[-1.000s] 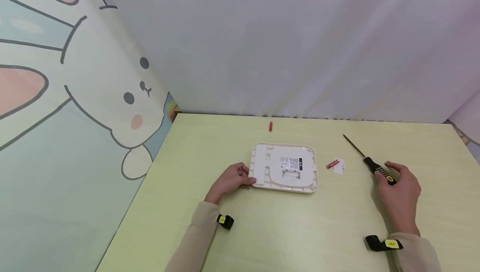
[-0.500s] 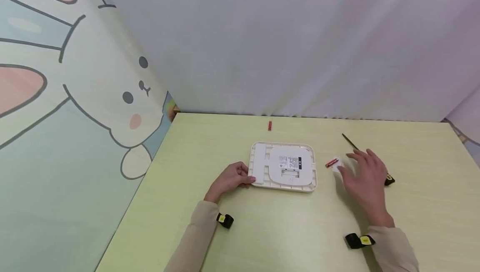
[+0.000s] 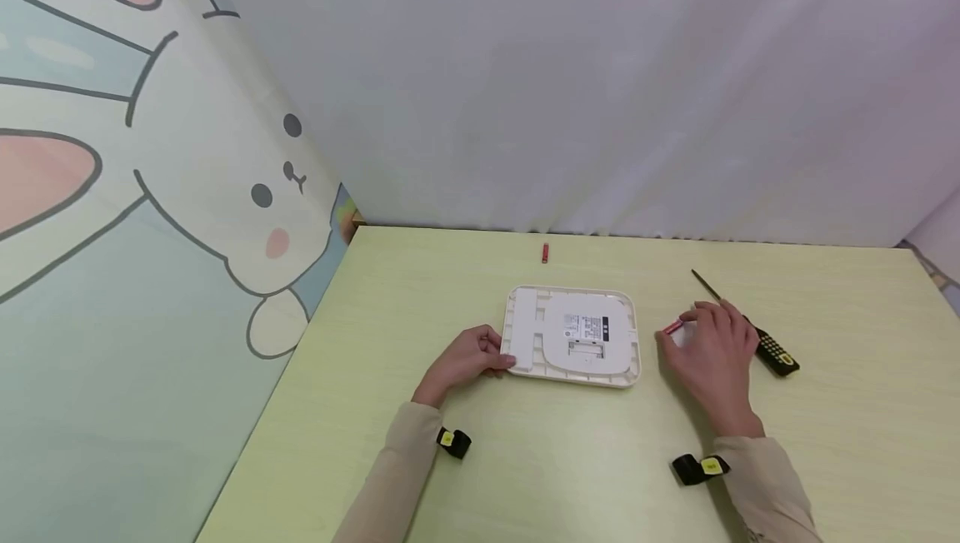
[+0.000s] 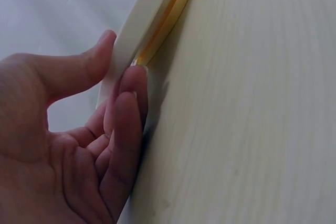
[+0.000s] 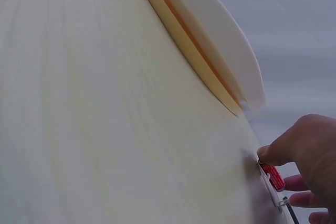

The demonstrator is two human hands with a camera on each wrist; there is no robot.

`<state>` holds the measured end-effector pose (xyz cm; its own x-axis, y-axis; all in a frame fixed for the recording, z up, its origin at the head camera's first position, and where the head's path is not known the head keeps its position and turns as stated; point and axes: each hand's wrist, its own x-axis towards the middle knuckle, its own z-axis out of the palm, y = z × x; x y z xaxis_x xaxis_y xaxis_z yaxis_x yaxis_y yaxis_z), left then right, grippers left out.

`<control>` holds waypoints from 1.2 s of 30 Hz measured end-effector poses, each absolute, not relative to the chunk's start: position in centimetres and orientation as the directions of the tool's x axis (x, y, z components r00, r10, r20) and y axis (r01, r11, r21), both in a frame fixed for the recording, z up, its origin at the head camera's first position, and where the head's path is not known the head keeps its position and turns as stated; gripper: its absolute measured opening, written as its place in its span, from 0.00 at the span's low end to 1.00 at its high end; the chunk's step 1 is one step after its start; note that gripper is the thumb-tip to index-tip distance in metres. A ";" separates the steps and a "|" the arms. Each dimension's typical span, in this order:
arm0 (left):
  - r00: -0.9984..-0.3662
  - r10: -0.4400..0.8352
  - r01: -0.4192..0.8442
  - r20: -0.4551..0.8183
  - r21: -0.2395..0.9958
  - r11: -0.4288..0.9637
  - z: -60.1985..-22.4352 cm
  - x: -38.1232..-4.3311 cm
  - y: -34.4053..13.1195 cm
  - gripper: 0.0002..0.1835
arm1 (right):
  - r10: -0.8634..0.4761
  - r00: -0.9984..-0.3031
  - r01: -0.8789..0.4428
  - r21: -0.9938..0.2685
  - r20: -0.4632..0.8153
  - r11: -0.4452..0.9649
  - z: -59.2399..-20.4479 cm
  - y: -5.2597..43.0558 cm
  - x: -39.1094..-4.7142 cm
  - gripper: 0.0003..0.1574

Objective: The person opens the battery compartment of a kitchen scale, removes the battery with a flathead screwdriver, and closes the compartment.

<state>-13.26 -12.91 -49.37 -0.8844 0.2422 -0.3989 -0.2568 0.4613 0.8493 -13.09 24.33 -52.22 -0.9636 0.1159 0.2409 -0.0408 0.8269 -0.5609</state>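
Observation:
A white, rounded-rectangular plastic device (image 3: pixel 527 331) lies on the table with its labelled back and battery compartment (image 3: pixel 585 350) facing up. My left hand (image 3: pixel 465 360) holds its near left corner, thumb above the rim and curled fingers below, as the left wrist view shows at the device's edge (image 4: pixel 139 19). To the right of the device, my right hand (image 3: pixel 712 368) pinches a small red battery (image 3: pixel 673 326) between thumb and fingers, close over the table. In the right wrist view the thumb is at one end of the battery (image 5: pixel 274 178), a finger at the other.
A small white piece (image 3: pixel 685 335) lies under the right hand, partly hidden. Just right of that hand is a screwdriver (image 3: pixel 777 352) with a black-and-yellow handle, its shaft partly covered. Another red battery (image 3: pixel 545 253) lies behind the device, near the table's back edge.
My right hand has moved left from the screwdriver handle, leaving it on the table, and now pinches the red battery. The left hand stays at the device's corner.

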 end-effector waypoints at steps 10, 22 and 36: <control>-0.887 0.248 -0.250 -0.390 0.856 0.452 -49.5 -13.2 -12.9 0.14 | 0.037 -0.973 -0.101 -0.560 0.229 0.822 -51.2 25.5 -15.5 0.17; -0.888 0.234 -0.258 -0.396 0.851 0.458 -49.4 -12.8 -12.6 0.14 | -0.036 -0.992 -0.097 -0.540 0.123 0.836 -51.2 26.4 -16.8 0.24; -0.896 0.223 -0.268 -0.385 0.867 0.421 -50.0 -12.9 -12.6 0.14 | -0.332 -0.938 -0.341 -0.456 0.101 0.822 -47.4 19.6 -24.7 0.25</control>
